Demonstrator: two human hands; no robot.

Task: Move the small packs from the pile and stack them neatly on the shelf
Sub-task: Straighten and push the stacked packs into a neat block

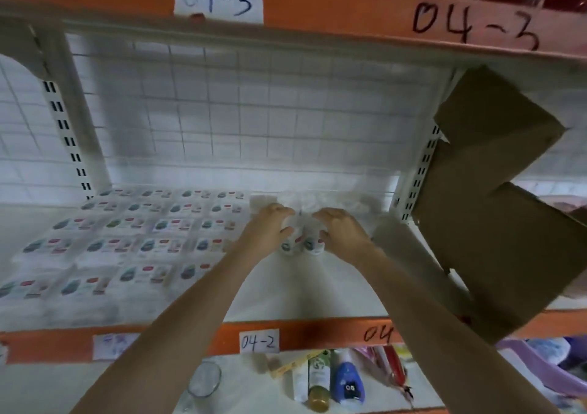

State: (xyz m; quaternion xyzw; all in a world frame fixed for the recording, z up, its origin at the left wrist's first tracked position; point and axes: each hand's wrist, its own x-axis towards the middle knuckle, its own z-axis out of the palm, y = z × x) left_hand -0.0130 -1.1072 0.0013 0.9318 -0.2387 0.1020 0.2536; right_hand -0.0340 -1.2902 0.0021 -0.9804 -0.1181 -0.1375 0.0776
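Hands reach together into the white shelf (286, 289), both arms stretched forward from the bottom of the view. The left hand (270, 226) and the right hand (341, 231) are close to each other, and between them they hold a few small packs (301, 243) in clear wrapping, with green and red print on them. The fingers of both hands are curled around these packs, the left from the left side and the right from the right side; how many packs are in the grip I cannot tell, because the picture is blurred there. Just behind the hands, against the back of the shelf, lies the pile (320, 200) of loose packs, pale and not sharp. To the left of the hands the rows (139, 239) of packs already lie flat on the shelf, side by side, from the back wire grid (241, 105) to near the front edge. The held packs are just beside the right end of these rows, slightly above the shelf surface or touching it; which one is not clear. At the right a brown carton (495, 197) with open flaps leans over the shelf post. The orange beam (317, 10) above carries a paper label "04-3", and the lower beam (203, 337) has a label "04-2". Under it, on the lower level, stand a glass (205, 380), some bottles (330, 378) and a red packet (392, 367).
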